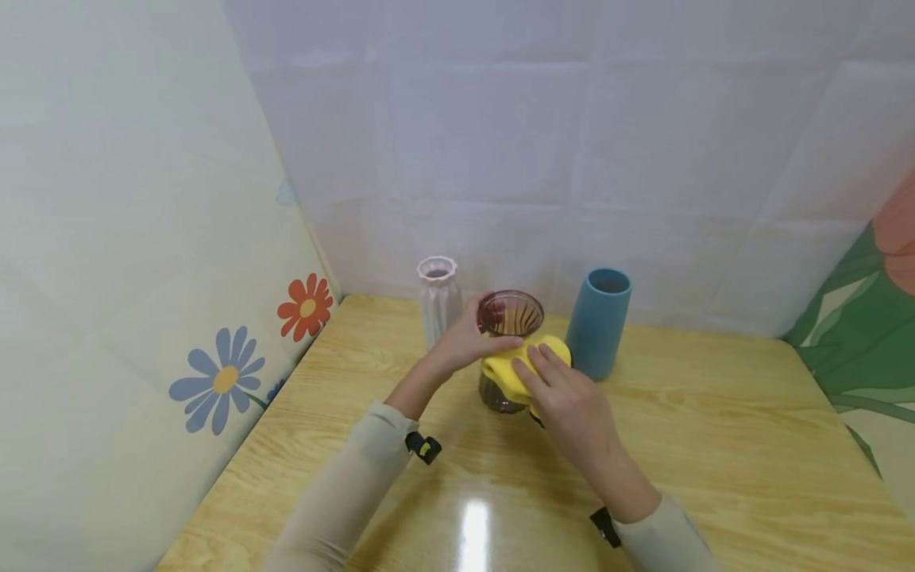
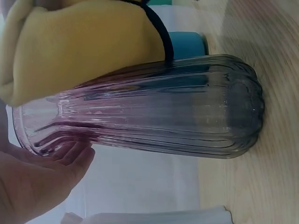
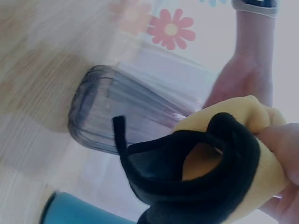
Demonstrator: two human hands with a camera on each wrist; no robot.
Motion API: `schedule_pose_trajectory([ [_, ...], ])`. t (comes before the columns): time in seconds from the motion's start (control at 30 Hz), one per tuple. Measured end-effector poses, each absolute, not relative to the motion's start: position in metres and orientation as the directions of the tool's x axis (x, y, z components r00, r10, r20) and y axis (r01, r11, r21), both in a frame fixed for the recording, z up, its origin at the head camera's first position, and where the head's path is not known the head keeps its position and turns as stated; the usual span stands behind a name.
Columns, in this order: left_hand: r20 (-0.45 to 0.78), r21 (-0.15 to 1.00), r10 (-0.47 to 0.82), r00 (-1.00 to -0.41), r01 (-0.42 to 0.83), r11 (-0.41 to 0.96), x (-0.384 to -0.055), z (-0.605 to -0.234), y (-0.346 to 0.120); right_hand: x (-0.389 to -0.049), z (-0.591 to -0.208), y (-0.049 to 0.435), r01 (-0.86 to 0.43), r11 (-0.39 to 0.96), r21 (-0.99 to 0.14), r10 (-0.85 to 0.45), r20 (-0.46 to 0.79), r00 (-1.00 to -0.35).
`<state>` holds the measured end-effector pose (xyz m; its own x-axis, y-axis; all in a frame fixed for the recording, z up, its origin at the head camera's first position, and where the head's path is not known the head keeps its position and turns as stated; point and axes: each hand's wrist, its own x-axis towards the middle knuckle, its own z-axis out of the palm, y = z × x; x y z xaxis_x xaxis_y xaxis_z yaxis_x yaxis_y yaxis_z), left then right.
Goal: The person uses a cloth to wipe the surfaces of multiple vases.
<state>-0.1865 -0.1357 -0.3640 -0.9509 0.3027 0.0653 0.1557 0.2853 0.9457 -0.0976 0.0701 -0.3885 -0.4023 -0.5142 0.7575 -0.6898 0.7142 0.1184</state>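
A ribbed, see-through glass vase (image 1: 511,314), pinkish at the mouth and smoky grey toward the base, stands on the wooden table. My left hand (image 1: 463,340) grips it near the rim, fingers curled round its far left side, as the left wrist view shows. In my right hand (image 1: 572,405) is a folded yellow cloth (image 1: 525,369) with a black edge and a dark underside. The cloth lies against the upper right side of the glass vase (image 2: 154,112). In the right wrist view, the bunched cloth (image 3: 252,112) covers part of the vase's neck.
A white fluted vase (image 1: 438,298) stands behind my left hand, close to the glass one. To the right is a smooth blue vase (image 1: 600,326). A pale sheet (image 1: 486,143) hangs behind the wooden table (image 1: 715,429), with flower-printed cloths at both sides.
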Motion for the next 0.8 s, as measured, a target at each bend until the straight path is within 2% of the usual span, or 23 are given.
schedule_pose_trajectory([
  [0.5, 0.098, 0.953, 0.279, -0.955, 0.17, 0.249, -0.185, -0.366, -0.131, -0.113, -0.409, 0.06, -0.701, 0.709, 0.079, -0.513, 0.739, -0.436],
  [0.63, 0.126, 0.958, 0.296, -0.947, 0.193, 0.211, -0.189, -0.369, -0.132, -0.116, -0.414, 0.059, -0.699, 0.708, 0.099, -0.519, 0.744, -0.421],
  [0.8, 0.185, 0.955, 0.349, -0.919, 0.251, 0.154, -0.193, -0.372, -0.134, -0.115, -0.42, 0.057, -0.698, 0.711, 0.089, -0.523, 0.73, -0.44],
])
